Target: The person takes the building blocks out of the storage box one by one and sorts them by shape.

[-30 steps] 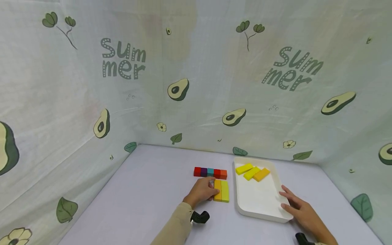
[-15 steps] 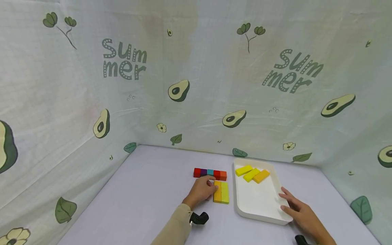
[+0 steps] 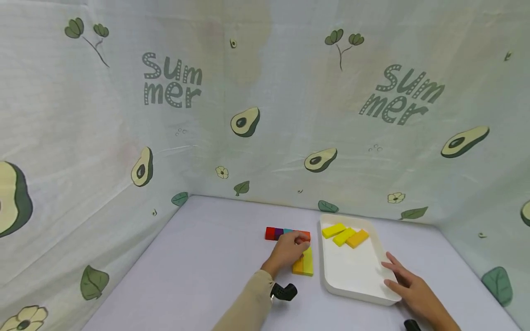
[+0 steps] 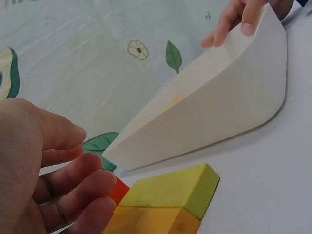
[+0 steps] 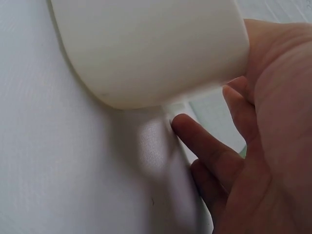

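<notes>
Above the near ends of the row of coloured blocks, my left hand (image 3: 289, 248) hovers with loosely curled fingers and nothing visible between them. Below it lie an orange block (image 3: 297, 267) and a yellow-green block (image 3: 308, 262), side by side and touching. The row shows a red block (image 3: 270, 233), a purple one (image 3: 279, 233), part of a turquoise one and an orange-red block (image 3: 305, 235); my hand hides some of it. My right hand (image 3: 410, 285) holds the white tray (image 3: 360, 294) at its right rim, thumb over the edge and some fingers outside the wall.
Inside the tray, at its far end, lie two yellow blocks (image 3: 333, 230) and an orange-yellow block (image 3: 357, 238). A pale cloth (image 3: 265, 92) printed with avocados and leaves stands around the white tabletop (image 3: 198, 276).
My left hand has left the side of the orange block and moved right and slightly away from me, over the blocks. My right hand stays at the tray. The blocks appear unmoved.
</notes>
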`<state>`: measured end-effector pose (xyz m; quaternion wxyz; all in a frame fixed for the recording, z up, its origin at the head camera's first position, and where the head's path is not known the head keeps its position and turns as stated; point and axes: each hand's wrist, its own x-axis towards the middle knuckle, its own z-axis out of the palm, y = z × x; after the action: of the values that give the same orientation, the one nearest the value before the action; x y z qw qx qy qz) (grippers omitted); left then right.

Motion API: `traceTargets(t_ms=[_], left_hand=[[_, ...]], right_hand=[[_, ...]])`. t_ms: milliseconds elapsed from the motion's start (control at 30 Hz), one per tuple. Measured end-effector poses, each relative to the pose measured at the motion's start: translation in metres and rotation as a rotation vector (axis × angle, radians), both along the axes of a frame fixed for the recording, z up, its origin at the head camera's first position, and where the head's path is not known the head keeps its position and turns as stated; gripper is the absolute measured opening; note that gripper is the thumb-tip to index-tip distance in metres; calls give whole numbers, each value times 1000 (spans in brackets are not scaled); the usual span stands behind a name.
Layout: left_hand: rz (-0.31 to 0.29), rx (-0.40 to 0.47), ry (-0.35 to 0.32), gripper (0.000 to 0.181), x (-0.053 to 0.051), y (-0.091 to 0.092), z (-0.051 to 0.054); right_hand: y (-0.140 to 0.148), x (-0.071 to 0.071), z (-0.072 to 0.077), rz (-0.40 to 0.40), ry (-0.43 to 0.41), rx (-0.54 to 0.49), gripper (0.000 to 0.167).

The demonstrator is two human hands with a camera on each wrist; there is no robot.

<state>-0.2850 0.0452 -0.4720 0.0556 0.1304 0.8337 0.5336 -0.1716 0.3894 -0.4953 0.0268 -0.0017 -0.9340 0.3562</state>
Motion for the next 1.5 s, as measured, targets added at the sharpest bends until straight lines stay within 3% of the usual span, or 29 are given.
traceTargets(t_ms=[367, 667, 900, 1100, 1233, 1400, 1500], left_hand=[[-57, -27, -97, 18, -15, 32, 26], [-113, -48, -95, 16, -32, 62, 44], [-103, 74, -137, 13, -42, 88, 43], [-42, -1, -35, 21, -49, 102, 35], [-51, -77, 56, 25, -52, 106, 35], [-53, -151, 63, 25, -54, 108, 35], [-51, -239, 110, 25, -57, 110, 36]], right_hand=[[0, -2, 3, 0, -13, 4, 66], [1, -3, 7, -12, -26, 27, 66], [4, -4, 8, 0, -8, 28, 63], [1, -3, 8, 5, 24, 3, 60], [-1, -2, 6, 9, 60, -15, 58], [-1, -2, 4, -22, 2, -14, 62], [0, -3, 4, -31, -17, -1, 63]])
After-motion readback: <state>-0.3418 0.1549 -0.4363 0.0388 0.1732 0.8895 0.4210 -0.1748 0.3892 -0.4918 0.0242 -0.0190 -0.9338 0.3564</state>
